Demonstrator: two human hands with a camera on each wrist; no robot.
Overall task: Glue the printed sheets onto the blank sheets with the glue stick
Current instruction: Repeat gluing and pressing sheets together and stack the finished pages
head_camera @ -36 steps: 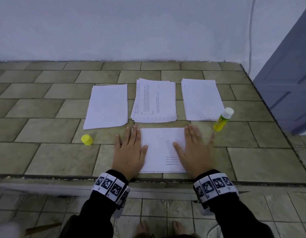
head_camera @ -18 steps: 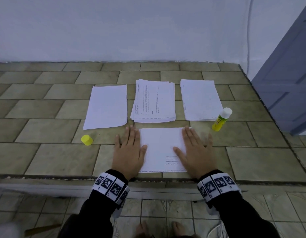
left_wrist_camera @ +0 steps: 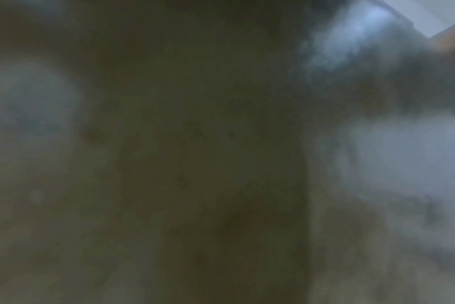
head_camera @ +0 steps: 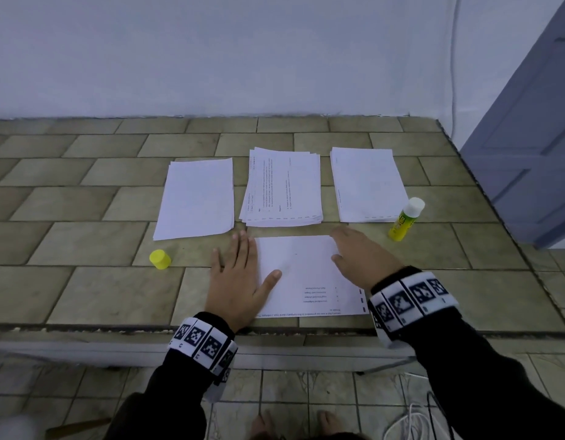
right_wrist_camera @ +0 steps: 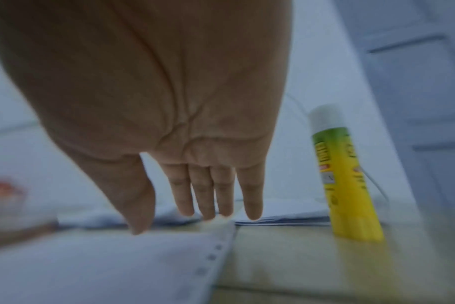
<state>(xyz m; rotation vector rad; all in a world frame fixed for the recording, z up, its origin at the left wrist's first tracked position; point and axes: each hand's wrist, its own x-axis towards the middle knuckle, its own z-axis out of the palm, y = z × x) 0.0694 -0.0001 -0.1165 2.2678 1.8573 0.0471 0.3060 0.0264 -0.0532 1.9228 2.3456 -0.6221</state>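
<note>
A printed sheet (head_camera: 306, 274) lies near the front edge of the tiled counter. My left hand (head_camera: 239, 274) rests flat on its left edge, fingers straight, thumb on the paper. My right hand (head_camera: 360, 255) hovers over the sheet's right part with straight fingers (right_wrist_camera: 221, 197), holding nothing. The yellow glue stick (head_camera: 403, 220) (right_wrist_camera: 343, 181) stands uncapped to the right, close beyond that hand. Its yellow cap (head_camera: 160, 259) lies to the left. Behind are a blank stack (head_camera: 197, 198), a printed stack (head_camera: 282, 187) and a third stack (head_camera: 366, 185). The left wrist view is dark and blurred.
The tiled counter (head_camera: 84, 242) ends at a front edge just below my wrists and meets a white wall at the back. A grey-blue door (head_camera: 528, 138) stands at the right. White cable lies on the floor at the lower right.
My right hand has lifted off the sheet and moved up and to the right, toward the glue stick. The left hand stays flat on the sheet's left edge.
</note>
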